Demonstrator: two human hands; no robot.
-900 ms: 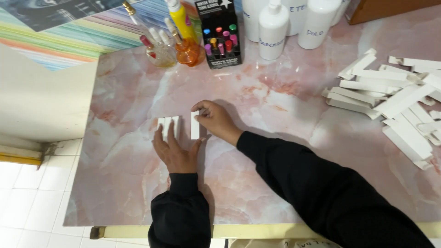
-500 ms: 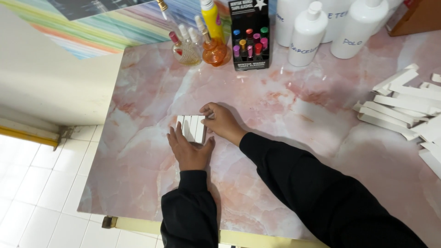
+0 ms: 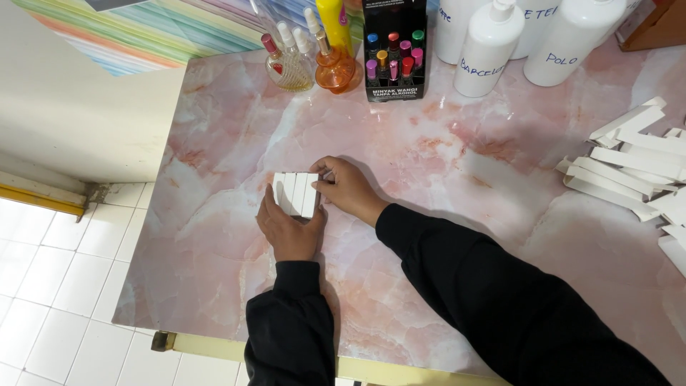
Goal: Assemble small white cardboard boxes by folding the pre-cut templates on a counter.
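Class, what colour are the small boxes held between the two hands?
White, seen in the head view: small boxes, left hand, right hand.

Perfume shop: oil bottles (image 3: 490, 48), vial display (image 3: 394, 50)

Small boxes (image 3: 295, 193) on table (image 3: 443, 157) between hands; box pile (image 3: 636, 168) right, bottles (image 3: 493, 43) behind.
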